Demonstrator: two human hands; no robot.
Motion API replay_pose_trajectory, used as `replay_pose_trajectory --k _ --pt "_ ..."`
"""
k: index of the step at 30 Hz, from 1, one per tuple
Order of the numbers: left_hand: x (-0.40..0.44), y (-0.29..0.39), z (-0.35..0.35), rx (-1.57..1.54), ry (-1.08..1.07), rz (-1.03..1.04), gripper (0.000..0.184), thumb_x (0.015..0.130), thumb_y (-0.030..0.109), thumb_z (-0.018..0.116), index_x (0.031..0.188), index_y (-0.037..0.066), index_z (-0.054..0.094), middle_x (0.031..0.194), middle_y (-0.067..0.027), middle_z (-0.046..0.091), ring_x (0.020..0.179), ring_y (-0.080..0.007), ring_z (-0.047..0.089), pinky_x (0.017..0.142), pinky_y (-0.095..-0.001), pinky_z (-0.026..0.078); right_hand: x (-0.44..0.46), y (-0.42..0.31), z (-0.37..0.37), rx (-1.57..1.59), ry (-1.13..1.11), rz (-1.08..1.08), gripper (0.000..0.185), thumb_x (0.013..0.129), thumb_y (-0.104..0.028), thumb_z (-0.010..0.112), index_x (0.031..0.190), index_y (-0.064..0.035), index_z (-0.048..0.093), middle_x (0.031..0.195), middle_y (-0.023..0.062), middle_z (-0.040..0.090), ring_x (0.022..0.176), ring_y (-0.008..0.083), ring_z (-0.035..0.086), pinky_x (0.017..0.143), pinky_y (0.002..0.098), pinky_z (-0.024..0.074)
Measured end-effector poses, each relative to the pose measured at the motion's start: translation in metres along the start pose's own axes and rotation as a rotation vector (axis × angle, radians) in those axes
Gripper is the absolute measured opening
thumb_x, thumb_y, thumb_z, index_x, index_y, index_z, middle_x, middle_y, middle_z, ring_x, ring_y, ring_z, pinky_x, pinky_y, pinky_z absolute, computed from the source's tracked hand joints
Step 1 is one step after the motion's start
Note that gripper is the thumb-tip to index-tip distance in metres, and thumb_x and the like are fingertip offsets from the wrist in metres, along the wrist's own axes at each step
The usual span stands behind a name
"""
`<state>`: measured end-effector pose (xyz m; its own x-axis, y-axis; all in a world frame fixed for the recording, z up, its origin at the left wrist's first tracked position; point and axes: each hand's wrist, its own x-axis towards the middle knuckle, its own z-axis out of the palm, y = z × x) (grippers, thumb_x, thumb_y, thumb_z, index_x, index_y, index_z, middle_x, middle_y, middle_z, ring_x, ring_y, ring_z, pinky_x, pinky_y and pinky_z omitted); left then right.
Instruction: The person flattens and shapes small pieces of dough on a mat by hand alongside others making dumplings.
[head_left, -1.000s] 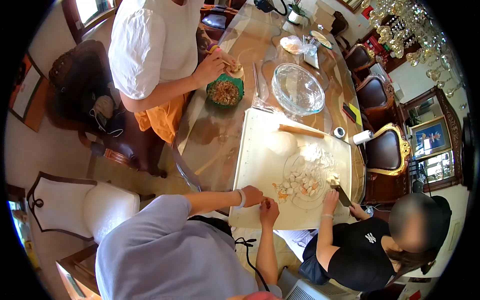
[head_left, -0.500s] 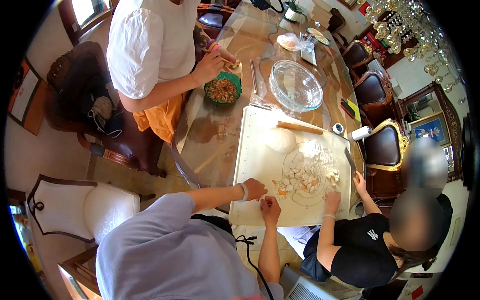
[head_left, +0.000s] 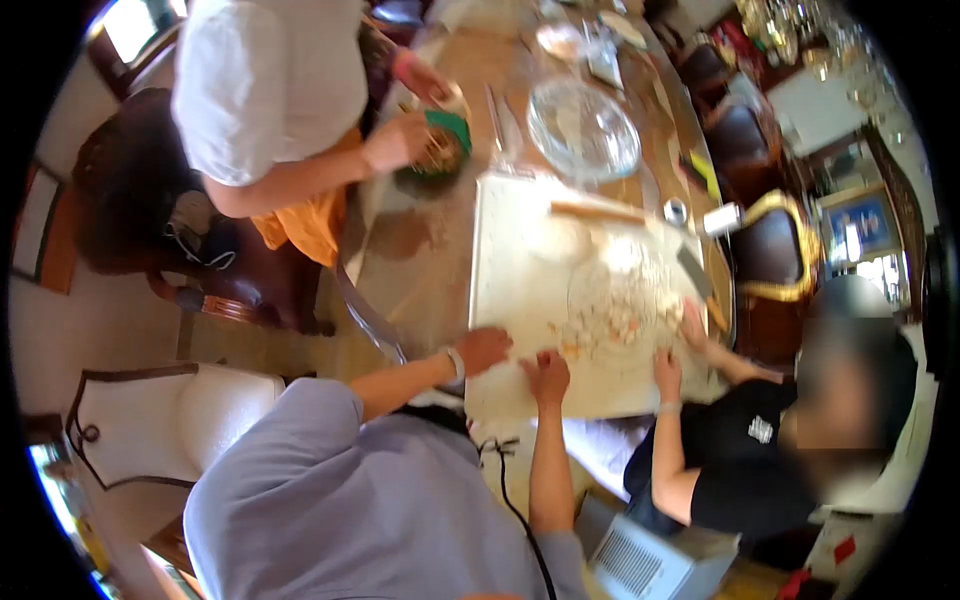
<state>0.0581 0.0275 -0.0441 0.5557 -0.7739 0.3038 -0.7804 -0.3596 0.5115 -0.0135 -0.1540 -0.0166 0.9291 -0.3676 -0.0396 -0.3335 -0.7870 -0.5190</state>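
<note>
Right hand (head_left: 547, 378) over mat (head_left: 508, 255); black-shirt logo (head_left: 760, 430) (blurred).

The bench (head_left: 385, 270) is glossy, the glass bowl (head_left: 585, 165) clear and shiny. The rolling pin (head_left: 600, 211) is wood, the mat (head_left: 500, 250) smooth, the grey shirt (head_left: 330, 490) matt cloth.

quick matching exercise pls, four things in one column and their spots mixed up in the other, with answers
1. dough pieces
2. rolling pin
3. glass bowl
4. knife

A. on the table, beyond the board
B. at the board's right side, near a co-worker's hand
C. scattered around the middle of the board
D. near the board's far edge

Pairs: 1-C, 2-D, 3-A, 4-B
</note>
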Motion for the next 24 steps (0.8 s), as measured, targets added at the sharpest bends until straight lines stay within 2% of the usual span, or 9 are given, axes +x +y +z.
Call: replay_pose_trajectory --k 2,4,7,10,11,14,17,20,24 --pt "-0.007 0.0 -0.004 0.026 0.034 0.096 0.019 0.085 0.02 0.055 0.097 0.006 0.06 0.098 -0.0113 0.058 0.096 -0.0295 0.055 0.088 -0.0395 0.044 -0.005 -0.005 -0.009 -0.057 -0.014 -0.068 0.033 0.067 -0.026 0.078 0.083 -0.0075 0.056 0.076 0.0111 0.058 0.077 0.0317 0.057 0.067 0.0421 0.0457" --pt "-0.009 0.002 -0.004 0.073 0.062 0.08 0.016 0.086 0.016 0.053 0.097 0.006 0.059 0.098 -0.0112 0.057 0.099 -0.0283 0.054 0.089 -0.0392 0.044 -0.007 -0.003 -0.009 0.011 0.01 -0.116 0.028 0.071 -0.023 0.075 0.084 -0.0069 0.055 0.076 0.0111 0.057 0.079 0.031 0.057 0.067 0.0412 0.0455" --pt "-0.001 0.011 -0.014 -0.072 0.005 -0.107 0.014 0.085 0.014 0.054 0.096 0.006 0.057 0.095 -0.0114 0.057 0.095 -0.0289 0.054 0.087 -0.0393 0.044 -0.007 -0.005 -0.015 0.218 -0.074 0.004 0.025 0.074 -0.019 0.071 0.086 -0.0061 0.054 0.079 0.0113 0.058 0.078 0.0302 0.058 0.066 0.0397 0.0458" --pt "0.0 0.012 -0.013 -0.019 0.091 -0.056 0.014 0.085 0.014 0.054 0.095 0.005 0.055 0.091 -0.0114 0.056 0.09 -0.0298 0.054 0.084 -0.0393 0.044 -0.009 -0.024 -0.022 0.091 0.263 -0.03 0.02 0.077 -0.016 0.07 0.085 -0.0062 0.054 0.077 0.0071 0.059 0.065 0.0224 0.061 0.061 0.0332 0.0465" --pt "0.002 0.013 -0.016 -0.066 0.078 -0.071 0.012 0.084 0.013 0.056 0.093 0.005 0.054 0.088 -0.0115 0.055 0.087 -0.0304 0.055 0.08 -0.0398 0.045 -0.009 -0.025 -0.025 -0.041 0.3 -0.101 0.018 0.078 -0.013 0.068 0.088 -0.007 0.054 0.08 0.0077 0.059 0.066 0.0216 0.061 0.061 0.0332 0.0468" --pt "0.001 0.012 -0.015 -0.105 0.135 -0.069 0.012 0.082 0.013 0.059 0.091 0.006 0.054 0.089 -0.0121 0.055 0.086 -0.0309 0.055 0.077 -0.0403 0.046 -0.021 -0.031 -0.038 -0.002 0.013 -0.085 0.019 0.078 -0.013 0.067 0.09 -0.0055 0.054 0.082 0.0103 0.059 0.068 0.0262 0.06 0.063 0.0353 0.0475" --pt "0.0 0.01 -0.01 -0.109 0.128 -0.076 0.015 0.08 0.014 0.06 0.092 0.006 0.054 0.09 -0.012 0.055 0.086 -0.0309 0.055 0.076 -0.04 0.045 -0.025 -0.005 -0.031 0.283 0.113 0.123 0.018 0.078 -0.013 0.069 0.088 -0.0052 0.057 0.077 0.0078 0.061 0.065 0.0206 0.061 0.062 0.0314 0.0483" --pt "0.002 0.009 -0.009 -0.121 0.058 -0.16 0.023 0.081 0.023 0.061 0.096 0.007 0.055 0.092 -0.0105 0.054 0.089 -0.03 0.055 0.078 -0.0398 0.045 -0.021 0.004 -0.03 0.4 0.157 0.297 0.017 0.076 -0.013 0.07 0.086 -0.0046 0.058 0.075 0.0057 0.062 0.064 0.0153 0.06 0.061 0.0285 0.0485" --pt "0.012 0.019 -0.011 -0.114 0.063 -0.197 0.032 0.079 0.033 0.063 0.098 0.009 0.056 0.092 -0.0088 0.055 0.089 -0.028 0.056 0.078 -0.0407 0.044 -0.012 0.011 -0.016 0.419 0.05 0.314 0.03 0.068 -0.023 0.078 0.082 -0.0041 0.059 0.071 0.0045 0.062 0.063 0.0146 0.059 0.061 0.0282 0.0477"
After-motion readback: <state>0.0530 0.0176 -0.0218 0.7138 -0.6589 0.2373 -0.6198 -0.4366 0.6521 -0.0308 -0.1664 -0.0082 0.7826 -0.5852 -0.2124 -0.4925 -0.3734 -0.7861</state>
